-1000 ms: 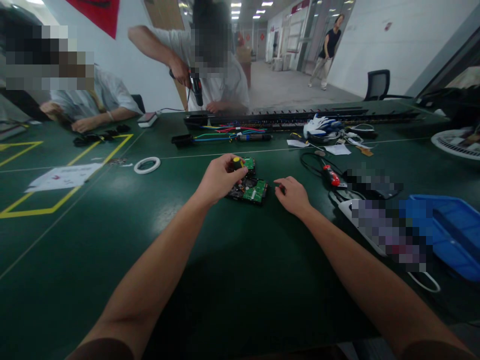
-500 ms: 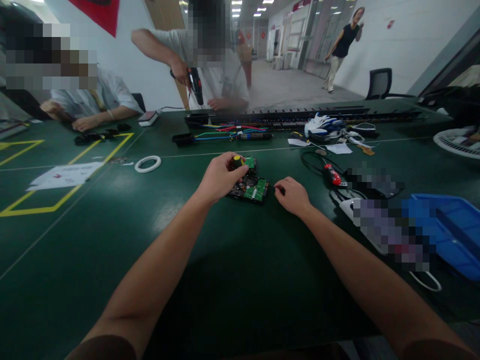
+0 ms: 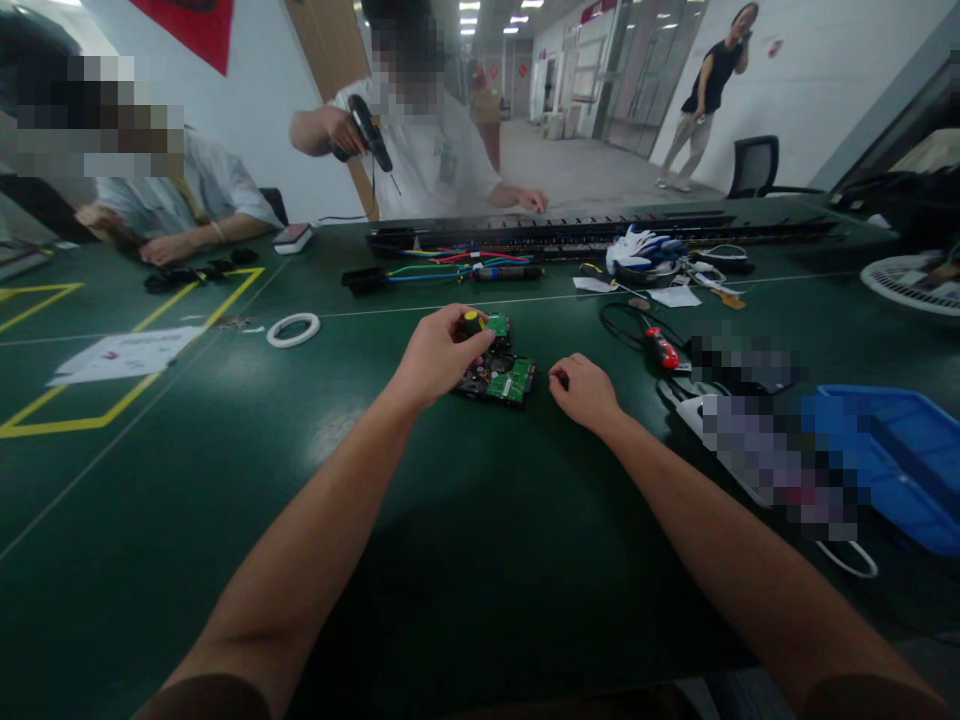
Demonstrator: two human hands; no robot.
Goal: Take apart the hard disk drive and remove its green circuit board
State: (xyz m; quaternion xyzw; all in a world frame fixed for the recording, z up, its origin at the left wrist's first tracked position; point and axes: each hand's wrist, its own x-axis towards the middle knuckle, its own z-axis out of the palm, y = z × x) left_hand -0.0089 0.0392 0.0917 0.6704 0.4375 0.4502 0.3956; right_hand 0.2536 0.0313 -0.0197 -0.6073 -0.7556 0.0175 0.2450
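A hard drive with a green circuit board (image 3: 501,377) lies on the dark green table (image 3: 465,520) in front of me. My left hand (image 3: 439,352) is closed round a screwdriver with a yellow and black handle (image 3: 472,323), held upright over the board's far left part. My right hand (image 3: 586,390) rests on the table just right of the drive, fingers curled, thumb and forefinger pinched on something small and dark that I cannot make out.
A red-handled tool (image 3: 663,350) with black cable lies to the right, a blue tray (image 3: 892,460) further right. A white tape ring (image 3: 293,329) and papers (image 3: 124,353) lie left. A long black rail (image 3: 600,235) with coloured wires runs across the back, where a person holds a power drill (image 3: 367,130). Another person sits far left.
My hands have hardly moved. The person opposite has lifted the power drill up and away from the rail and put the other hand on the table. A person in the corridor has walked on.
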